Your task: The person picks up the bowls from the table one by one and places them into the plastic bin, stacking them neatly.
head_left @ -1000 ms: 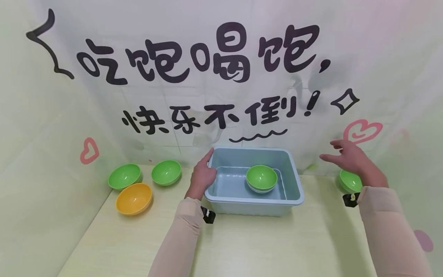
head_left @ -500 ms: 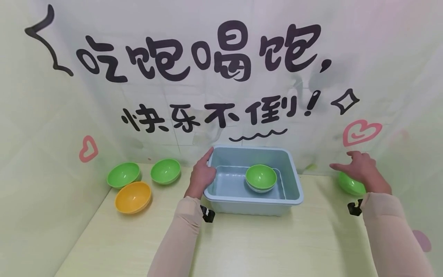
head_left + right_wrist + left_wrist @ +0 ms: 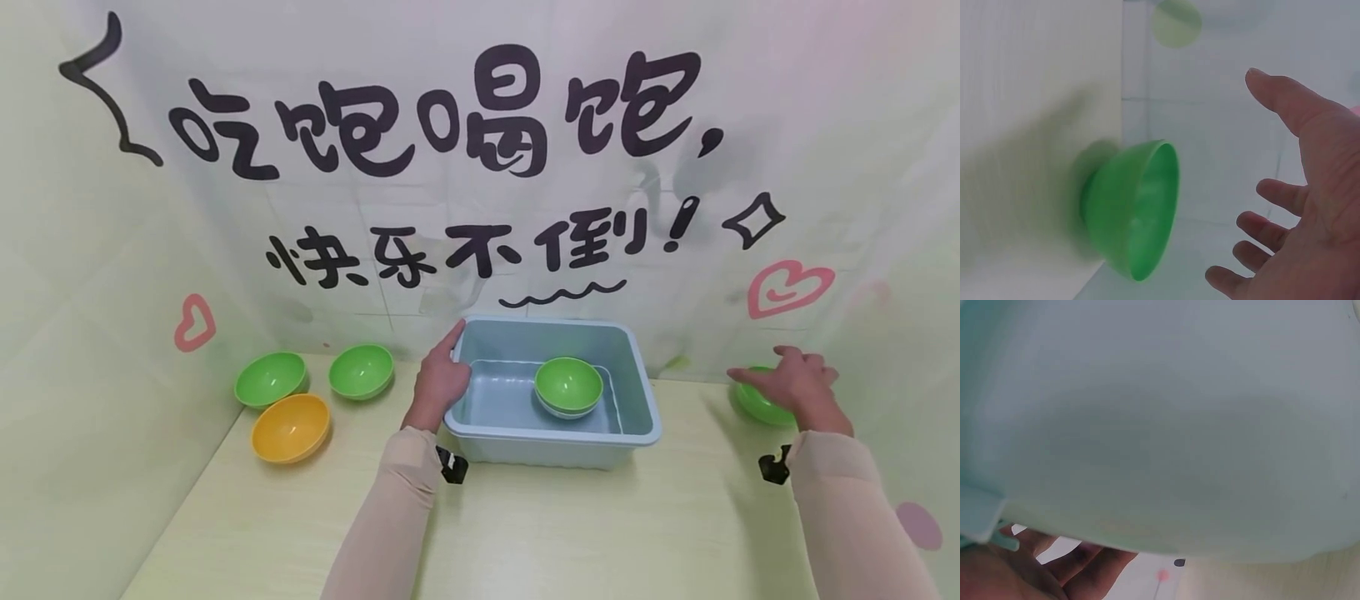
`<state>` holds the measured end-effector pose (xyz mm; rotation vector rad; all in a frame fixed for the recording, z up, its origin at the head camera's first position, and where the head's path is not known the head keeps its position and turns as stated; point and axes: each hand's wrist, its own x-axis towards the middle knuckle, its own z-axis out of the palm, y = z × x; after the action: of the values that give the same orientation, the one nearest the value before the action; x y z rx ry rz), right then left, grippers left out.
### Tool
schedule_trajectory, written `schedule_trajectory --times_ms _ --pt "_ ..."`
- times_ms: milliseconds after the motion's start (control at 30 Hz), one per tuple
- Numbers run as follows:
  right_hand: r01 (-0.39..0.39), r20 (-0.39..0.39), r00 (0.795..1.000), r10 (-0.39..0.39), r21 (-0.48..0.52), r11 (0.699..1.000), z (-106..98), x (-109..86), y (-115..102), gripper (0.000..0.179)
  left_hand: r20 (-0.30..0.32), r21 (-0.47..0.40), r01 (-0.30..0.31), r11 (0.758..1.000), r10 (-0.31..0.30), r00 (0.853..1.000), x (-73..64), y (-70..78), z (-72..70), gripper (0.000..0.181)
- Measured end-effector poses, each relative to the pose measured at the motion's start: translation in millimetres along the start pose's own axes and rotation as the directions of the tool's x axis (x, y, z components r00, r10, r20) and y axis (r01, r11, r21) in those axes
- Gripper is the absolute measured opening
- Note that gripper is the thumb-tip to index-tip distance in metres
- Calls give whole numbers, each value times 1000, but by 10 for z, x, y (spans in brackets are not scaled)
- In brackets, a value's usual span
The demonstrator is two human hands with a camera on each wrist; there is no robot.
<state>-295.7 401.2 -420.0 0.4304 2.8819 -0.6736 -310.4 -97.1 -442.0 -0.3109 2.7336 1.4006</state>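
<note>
A light blue rectangular plastic basin (image 3: 555, 439) stands on the table against the back wall. Inside it, right of the middle, sits a green bowl (image 3: 567, 385) stacked on a pale bowl (image 3: 564, 412). My left hand (image 3: 440, 379) grips the basin's left rim, thumb on the inner side; in the left wrist view its fingers (image 3: 1094, 575) lie beyond the basin's outer wall. Over at the right, my right hand (image 3: 798, 383) hovers above another green bowl (image 3: 1132, 209) and hides part of it in the head view. Its thumb and fingers are spread apart, not touching that bowl.
Two green bowls, one in the back left corner (image 3: 271, 380) and one nearer the basin (image 3: 362, 372), rest on the table (image 3: 525, 533). A yellow bowl (image 3: 291, 428) stands in front of them. Printed white sheeting (image 3: 420, 192) covers the walls.
My right hand has moved down and slightly right, closer to the green bowl on the right. The left hand has stayed on the basin's rim.
</note>
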Motion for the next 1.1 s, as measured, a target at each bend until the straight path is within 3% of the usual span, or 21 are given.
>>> schedule_trajectory --times_ms 267,533,867,1100 --pt "-29 -38 999 29 2 1000 69 12 125 116 12 -4 5 1000 -5 1000 -18 14 1 81" --pt "-90 21 996 89 18 996 195 38 204 123 1 -15 10 1000 -10 1000 -11 5 0 81" --pt "-165 -20 986 166 53 985 331 76 328 127 -9 4 16 1000 -15 1000 3 -15 26 81" --pt "-174 20 985 174 58 983 366 71 348 127 -12 0 22 1000 -22 1000 2 -5 11 82"
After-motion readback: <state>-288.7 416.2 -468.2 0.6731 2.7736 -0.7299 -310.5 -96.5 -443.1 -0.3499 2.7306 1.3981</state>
